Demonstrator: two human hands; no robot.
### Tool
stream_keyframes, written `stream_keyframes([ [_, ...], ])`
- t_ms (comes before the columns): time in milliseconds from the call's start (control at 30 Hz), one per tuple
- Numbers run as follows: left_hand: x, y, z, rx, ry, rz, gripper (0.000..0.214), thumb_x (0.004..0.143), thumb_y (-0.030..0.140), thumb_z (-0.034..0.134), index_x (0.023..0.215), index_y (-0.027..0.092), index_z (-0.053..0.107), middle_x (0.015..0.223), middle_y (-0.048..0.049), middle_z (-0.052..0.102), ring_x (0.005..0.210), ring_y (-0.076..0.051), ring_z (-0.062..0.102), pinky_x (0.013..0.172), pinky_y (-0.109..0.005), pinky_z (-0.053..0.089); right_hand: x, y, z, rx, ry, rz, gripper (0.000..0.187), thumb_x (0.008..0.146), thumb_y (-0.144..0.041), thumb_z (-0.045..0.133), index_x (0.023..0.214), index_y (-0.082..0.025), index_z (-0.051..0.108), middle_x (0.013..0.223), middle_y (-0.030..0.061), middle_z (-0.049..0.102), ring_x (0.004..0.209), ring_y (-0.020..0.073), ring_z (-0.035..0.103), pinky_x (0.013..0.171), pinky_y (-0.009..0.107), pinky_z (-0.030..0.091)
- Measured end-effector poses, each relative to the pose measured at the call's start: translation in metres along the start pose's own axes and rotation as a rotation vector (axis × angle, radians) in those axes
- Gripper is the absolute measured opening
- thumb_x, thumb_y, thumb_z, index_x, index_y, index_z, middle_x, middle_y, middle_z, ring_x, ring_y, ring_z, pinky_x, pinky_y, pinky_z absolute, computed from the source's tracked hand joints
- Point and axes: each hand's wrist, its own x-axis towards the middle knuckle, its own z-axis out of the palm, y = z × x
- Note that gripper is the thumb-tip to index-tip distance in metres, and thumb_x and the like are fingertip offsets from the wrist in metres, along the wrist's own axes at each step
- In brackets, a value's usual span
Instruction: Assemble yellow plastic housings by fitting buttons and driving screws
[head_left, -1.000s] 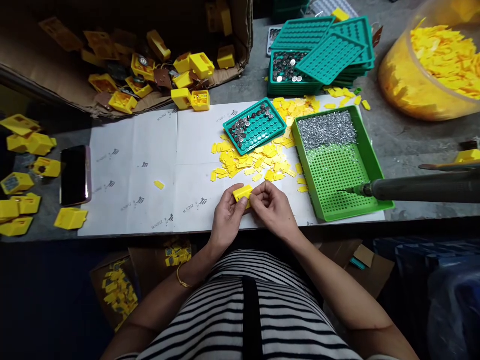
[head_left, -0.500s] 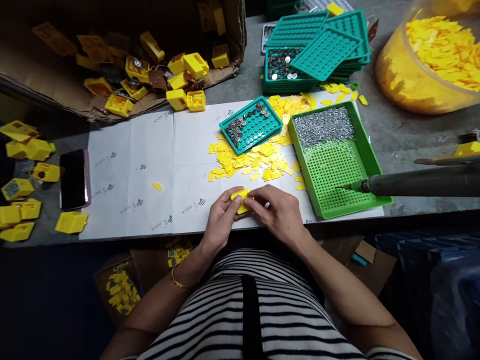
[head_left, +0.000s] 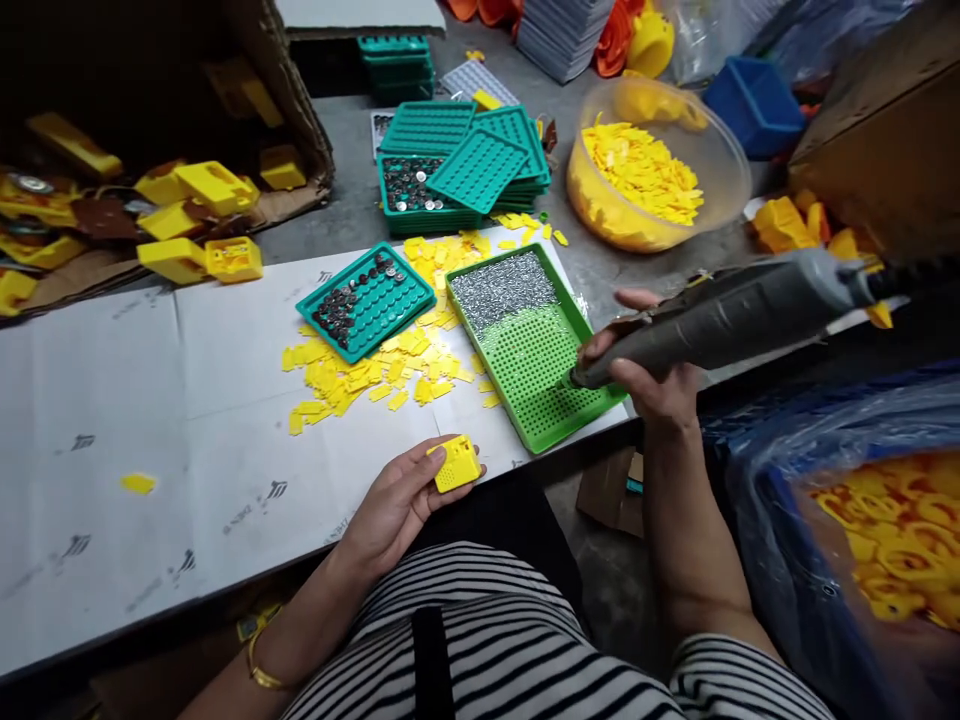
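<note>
At the far left, a cardboard box point(head_left: 309, 140) stood on the grey tabletop point(head_left: 341, 150), yellow cases lying in and at its mouth. In front of it, a lone yellow tab point(head_left: 139, 484) lay on white paper point(head_left: 232, 340). Next came a teal tray point(head_left: 382, 318), partly filled with small round pieces point(head_left: 335, 312) and set among scattered yellow tabs point(head_left: 341, 382). Nearer the person's body, the left hand point(head_left: 397, 498) kept its grip pinched on a yellow case point(head_left: 459, 466), thumb over one edge and fingers beneath, just off the front of the tabletop. Stacked teal trays point(head_left: 480, 168) stood farther back. To the right, a green perforated tray point(head_left: 529, 385) held silvery metal bits point(head_left: 504, 288) in its far part. The right hand point(head_left: 666, 395) had its grip closed around a grey electric screwdriver point(head_left: 716, 318), whose tip pointed over that tray's near right side. Behind them stood a round clear tub point(head_left: 615, 222) of yellow pieces, and farther right a blue bin point(head_left: 756, 115).
</note>
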Motion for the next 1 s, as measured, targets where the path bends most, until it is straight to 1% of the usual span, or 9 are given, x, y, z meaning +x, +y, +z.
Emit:
stream_keyframes([
  [67,0.003,-0.002,0.006,0.01,0.019,-0.01,0.033,0.083,0.029,0.069,0.111,0.011,0.062,0.107,-0.014,0.072,0.098,-0.027,0.071,0.084,-0.037,0.061,0.01,-0.004,0.008,0.135,-0.053,-0.038,0.055,0.068,-0.053,0.074,0.113,-0.026,0.057,0.069,-0.0007,0.062,0.065,0.02,0.063,0.068,0.038,0.055],
  [133,0.006,-0.002,0.009,0.025,0.038,-0.022,0.034,0.083,0.029,0.069,0.111,0.011,0.062,0.106,-0.0139,0.072,0.097,-0.026,0.072,0.081,-0.033,0.061,0.015,-0.009,0.02,0.22,-0.01,-0.082,0.046,0.07,-0.052,0.071,0.106,-0.026,0.059,0.066,-0.0013,0.06,0.06,0.0183,0.061,0.065,0.037,0.054],
  [233,0.01,-0.001,0.013,0.066,0.039,-0.033,0.032,0.084,0.028,0.068,0.11,0.01,0.062,0.106,-0.0138,0.072,0.096,-0.024,0.072,0.078,-0.029,0.062,0.02,-0.014,0.039,0.195,0.16,-0.113,0.049,0.075,-0.059,0.062,0.111,-0.026,0.056,0.067,-0.0007,0.057,0.059,0.0176,0.059,0.063,0.036,0.054],
  [300,0.013,-0.001,0.014,0.094,0.031,-0.028,0.032,0.084,0.029,0.069,0.108,0.01,0.064,0.106,-0.0132,0.073,0.097,-0.024,0.071,0.079,-0.029,0.062,0.025,-0.013,0.049,0.17,0.276,-0.149,0.05,0.079,-0.062,0.056,0.115,-0.027,0.054,0.062,-0.0025,0.049,0.053,0.0163,0.054,0.056,0.033,0.051],
  [400,0.015,-0.002,0.016,0.122,0.025,-0.02,0.032,0.083,0.032,0.07,0.107,0.011,0.066,0.103,-0.0126,0.073,0.098,-0.024,0.071,0.081,-0.032,0.061,0.031,-0.008,0.059,0.117,0.363,-0.17,0.044,0.082,-0.063,0.05,0.11,-0.03,0.051,0.058,-0.0044,0.039,0.046,0.0153,0.046,0.05,0.032,0.046],
  [533,0.015,-0.003,0.016,0.115,0.059,-0.03,0.034,0.081,0.033,0.071,0.107,0.012,0.067,0.102,-0.0129,0.074,0.099,-0.025,0.07,0.084,-0.036,0.061,0.037,0.001,0.069,-0.007,0.318,-0.103,0.047,0.08,-0.074,0.04,0.102,-0.032,0.044,0.059,-0.0038,0.039,0.047,0.0152,0.044,0.052,0.031,0.044],
  [667,0.016,-0.001,0.015,0.089,0.071,-0.034,0.031,0.083,0.03,0.069,0.107,0.011,0.066,0.102,-0.0132,0.073,0.099,-0.025,0.07,0.081,-0.034,0.062,0.039,0.005,0.076,0.013,0.281,-0.107,0.046,0.08,-0.074,0.039,0.101,-0.033,0.041,0.057,-0.0049,0.036,0.044,0.015,0.039,0.048,0.031,0.04],
  [867,0.017,0.001,0.017,0.087,0.081,-0.04,0.031,0.085,0.027,0.067,0.111,0.011,0.064,0.106,-0.0128,0.072,0.099,-0.023,0.07,0.078,-0.031,0.062,0.04,0.008,0.074,-0.095,0.28,-0.023,0.05,0.084,-0.074,0.029,0.106,-0.031,0.041,0.059,-0.0031,0.039,0.049,0.0166,0.043,0.054,0.033,0.046],
  [1000,0.018,0.001,0.018,0.092,0.09,-0.037,0.031,0.084,0.028,0.068,0.11,0.011,0.064,0.107,-0.0125,0.071,0.1,-0.024,0.07,0.08,-0.033,0.062,0.041,0.009,0.075,-0.039,0.281,-0.079,0.047,0.084,-0.074,0.035,0.098,-0.029,0.042,0.058,-0.0037,0.039,0.045,0.0148,0.043,0.048,0.031,0.044],
])
